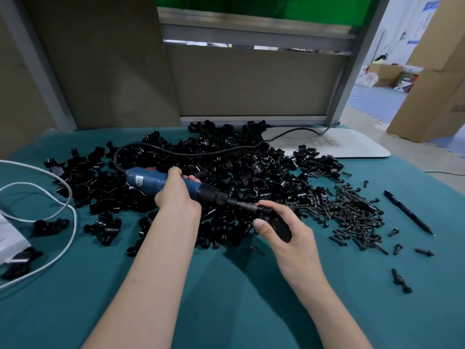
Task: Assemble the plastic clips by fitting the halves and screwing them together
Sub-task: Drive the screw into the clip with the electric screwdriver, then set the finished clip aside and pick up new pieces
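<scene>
**Screwing a clip, one in hand**

The left hand (176, 195) is wrapped round the blue driver (148, 181) over the middle of the table (226, 285), fingers curled on the barrel. The right hand (289, 235) pinches one clip (280, 227) just off the near side of the pile (239, 167), thumb on the near face and fingers round the back. The bit meets the clip's top end.

My guess on handling: the clip looks like light, hard, glossy plastic. It'll probably want to spin or slip once the driver bites. I'd squeeze it across the flat sides and keep fingertips clear of the screw hole. It's stiff enough that a firm pinch shouldn't hurt it. The screws (352, 212) heaped toward the right edge are tiny and would roll easily.

Stuff I can't make out:
- The screw itself is hidden between bit and fingers.
- Can't tell whether both halves are seated flush, since the hand covers most of the clip.
- The pile is black on black from mid-table to the far edge. Finished clips and loose halves look the same.
- Something white at the left edge is cut off.
</scene>
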`<action>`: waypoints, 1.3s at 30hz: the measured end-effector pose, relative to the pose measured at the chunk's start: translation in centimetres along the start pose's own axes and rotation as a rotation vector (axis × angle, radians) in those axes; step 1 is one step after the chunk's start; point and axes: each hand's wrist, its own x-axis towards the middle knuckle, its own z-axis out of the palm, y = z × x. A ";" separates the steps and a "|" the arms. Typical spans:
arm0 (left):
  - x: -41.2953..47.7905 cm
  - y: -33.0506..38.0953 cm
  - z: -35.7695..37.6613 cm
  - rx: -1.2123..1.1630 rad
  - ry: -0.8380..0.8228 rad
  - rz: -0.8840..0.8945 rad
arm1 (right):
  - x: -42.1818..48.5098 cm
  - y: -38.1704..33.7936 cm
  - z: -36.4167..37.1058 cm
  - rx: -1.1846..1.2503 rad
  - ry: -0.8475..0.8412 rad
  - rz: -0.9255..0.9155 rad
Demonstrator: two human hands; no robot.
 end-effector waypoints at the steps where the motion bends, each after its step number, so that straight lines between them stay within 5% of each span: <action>1: 0.1 0.1 0.0 0.002 0.004 -0.005 | 0.0 -0.1 0.1 0.000 -0.004 -0.006; 14: 0.8 1.7 -0.2 0.173 0.010 0.031 | -0.5 -0.3 0.0 -0.042 -0.035 0.080; 22: 0.0 2.4 -0.8 0.372 0.015 0.153 | -0.9 -0.5 -0.8 0.385 0.159 0.225; 26: -2.7 1.2 -1.6 0.801 -0.036 0.588 | -0.7 -0.7 -0.9 0.470 0.211 0.291; 28: -4.8 0.1 -2.6 0.965 -0.228 0.802 | -0.7 -0.5 -1.0 0.465 0.218 0.300; 32: -8.1 -3.4 -5.0 1.293 -0.780 0.753 | -1.0 -0.4 -1.2 0.406 0.217 0.327; 39: -11.9 -7.1 -6.0 1.585 -1.062 0.785 | -5.6 -1.9 -5.5 0.318 0.145 0.285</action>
